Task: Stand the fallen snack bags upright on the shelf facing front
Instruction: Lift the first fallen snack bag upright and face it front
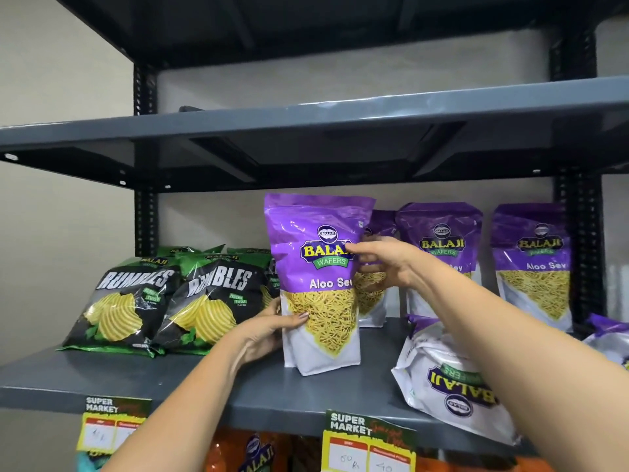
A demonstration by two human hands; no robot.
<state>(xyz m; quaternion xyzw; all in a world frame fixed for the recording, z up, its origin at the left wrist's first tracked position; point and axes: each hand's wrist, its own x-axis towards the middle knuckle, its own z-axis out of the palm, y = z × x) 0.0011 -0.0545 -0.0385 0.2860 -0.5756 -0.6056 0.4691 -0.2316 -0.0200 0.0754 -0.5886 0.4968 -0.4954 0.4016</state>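
A purple Aloo Sev bag [318, 267] stands upright on the grey shelf [211, 386], its front toward me. My left hand [269, 330] grips its lower left edge. My right hand [383, 260] pinches its right edge near the logo. Behind it another purple bag [372, 301] stands partly hidden. Two more Aloo Sev bags [440, 253] [532, 264] stand upright to the right. A fallen Aloo Sev bag [449, 379] lies flat near the shelf's front edge, logo upside down. Another fallen bag [609, 338] shows at the far right edge.
Black and green Rumbles chip bags [119, 304] [207, 301] lean at the left of the shelf. An upper shelf [306, 124] hangs close above. Price tags [369, 441] [112, 424] hang from the front edge. Orange bags [252, 451] sit on the shelf below.
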